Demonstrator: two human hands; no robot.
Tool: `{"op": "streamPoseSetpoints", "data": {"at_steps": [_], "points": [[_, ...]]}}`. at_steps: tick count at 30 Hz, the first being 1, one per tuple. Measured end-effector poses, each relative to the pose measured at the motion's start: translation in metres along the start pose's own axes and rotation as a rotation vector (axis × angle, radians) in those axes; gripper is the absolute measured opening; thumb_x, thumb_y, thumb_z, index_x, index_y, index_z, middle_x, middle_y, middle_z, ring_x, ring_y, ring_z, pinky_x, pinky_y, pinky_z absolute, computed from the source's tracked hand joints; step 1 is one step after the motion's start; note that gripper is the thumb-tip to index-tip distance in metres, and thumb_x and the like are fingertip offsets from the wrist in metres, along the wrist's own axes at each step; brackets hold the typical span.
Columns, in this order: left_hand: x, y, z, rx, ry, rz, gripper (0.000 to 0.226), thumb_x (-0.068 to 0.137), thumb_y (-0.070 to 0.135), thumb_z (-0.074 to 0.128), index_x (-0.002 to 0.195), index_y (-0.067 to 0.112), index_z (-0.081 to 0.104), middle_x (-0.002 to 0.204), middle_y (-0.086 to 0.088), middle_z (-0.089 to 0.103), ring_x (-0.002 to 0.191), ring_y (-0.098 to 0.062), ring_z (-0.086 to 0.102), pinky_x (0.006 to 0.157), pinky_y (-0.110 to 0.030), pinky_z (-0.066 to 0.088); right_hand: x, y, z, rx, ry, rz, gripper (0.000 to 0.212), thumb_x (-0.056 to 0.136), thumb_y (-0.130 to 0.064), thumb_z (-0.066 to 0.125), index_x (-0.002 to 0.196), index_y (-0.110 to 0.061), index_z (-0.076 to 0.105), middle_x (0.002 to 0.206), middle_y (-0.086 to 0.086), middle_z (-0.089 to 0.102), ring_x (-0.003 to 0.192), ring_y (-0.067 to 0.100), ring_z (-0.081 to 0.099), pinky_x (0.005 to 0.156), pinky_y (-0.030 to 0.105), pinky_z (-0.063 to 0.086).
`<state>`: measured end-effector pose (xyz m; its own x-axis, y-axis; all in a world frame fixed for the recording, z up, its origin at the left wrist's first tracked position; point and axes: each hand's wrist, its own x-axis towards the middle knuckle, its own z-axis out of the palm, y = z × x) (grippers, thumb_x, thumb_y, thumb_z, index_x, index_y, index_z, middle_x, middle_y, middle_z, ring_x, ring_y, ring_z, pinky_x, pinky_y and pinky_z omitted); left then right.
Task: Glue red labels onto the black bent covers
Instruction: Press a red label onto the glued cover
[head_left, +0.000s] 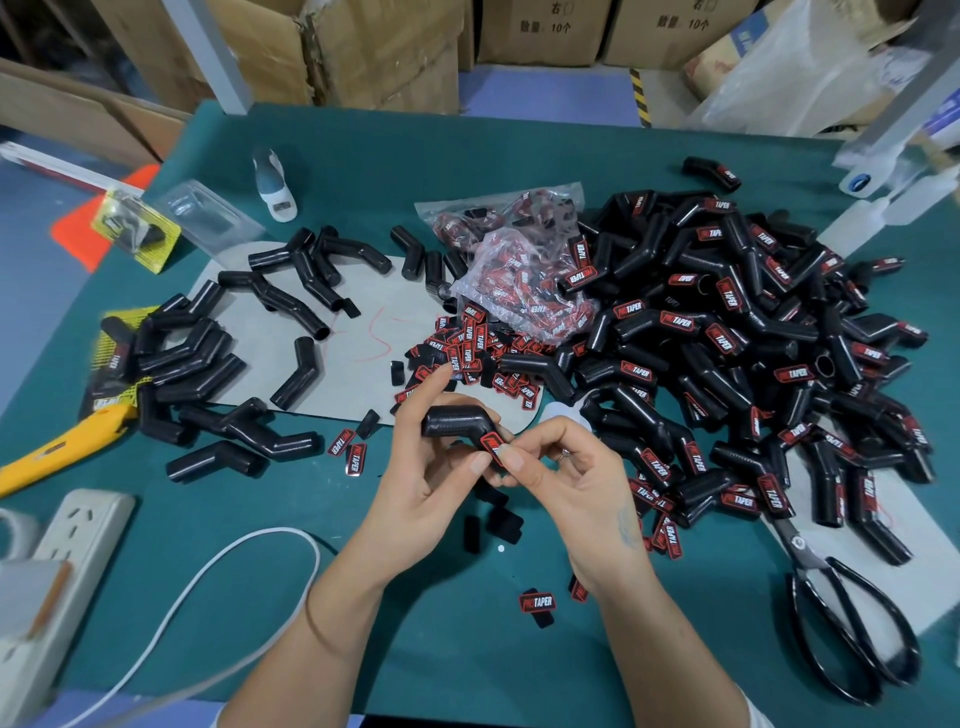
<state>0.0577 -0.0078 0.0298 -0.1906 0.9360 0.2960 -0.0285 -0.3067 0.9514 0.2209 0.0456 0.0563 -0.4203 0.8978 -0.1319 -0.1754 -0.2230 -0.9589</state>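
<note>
Both forearms reach in from the bottom edge and meet above the green tabletop (426, 156), just short of its middle. The left hand (431, 478) is turned palm-up, its fingers curled around one black bent cover (457, 422) and its forefinger raised toward the loose labels. The right hand (566, 483) comes in from the other side, thumb and forefinger pinching down on the red label (491, 445) that sits on the cover's lower end; its other fingers are folded in. Most of that label lies under the fingertips, so its lettering cannot be read, and the cover's lower end is hidden by both hands. To the right, a large heap of labelled covers (753, 353) spreads across the tabletop, well apart from the group of bare covers (218, 364) on the left. Between them lie scattered loose labels (467, 353) and a clear bag of labels (524, 291). Black scissors (841, 623) rest at the right, near the heap. A yellow knife (57, 441) is cut off by the left edge, as is the white power strip (62, 566) below it, whose near end is blurred. A white bottle (274, 182) stands farther back.
</note>
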Motion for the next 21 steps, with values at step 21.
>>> {"op": "streamPoseSetpoints", "data": {"at_steps": [21], "points": [[-0.0005, -0.0013, -0.0001, 0.014, 0.014, -0.017, 0.075, 0.1, 0.007, 0.058, 0.157, 0.047, 0.03, 0.126, -0.013, 0.053, 0.11, -0.031, 0.062, 0.097, -0.034, 0.054, -0.0008, -0.0037, 0.0027, 0.008, 0.008, 0.0, 0.012, 0.087, -0.012, 0.079, 0.085, -0.005, 0.07, 0.083, 0.015, 0.071, 0.079, 0.025, 0.071, 0.082, 0.032, 0.059]]}}
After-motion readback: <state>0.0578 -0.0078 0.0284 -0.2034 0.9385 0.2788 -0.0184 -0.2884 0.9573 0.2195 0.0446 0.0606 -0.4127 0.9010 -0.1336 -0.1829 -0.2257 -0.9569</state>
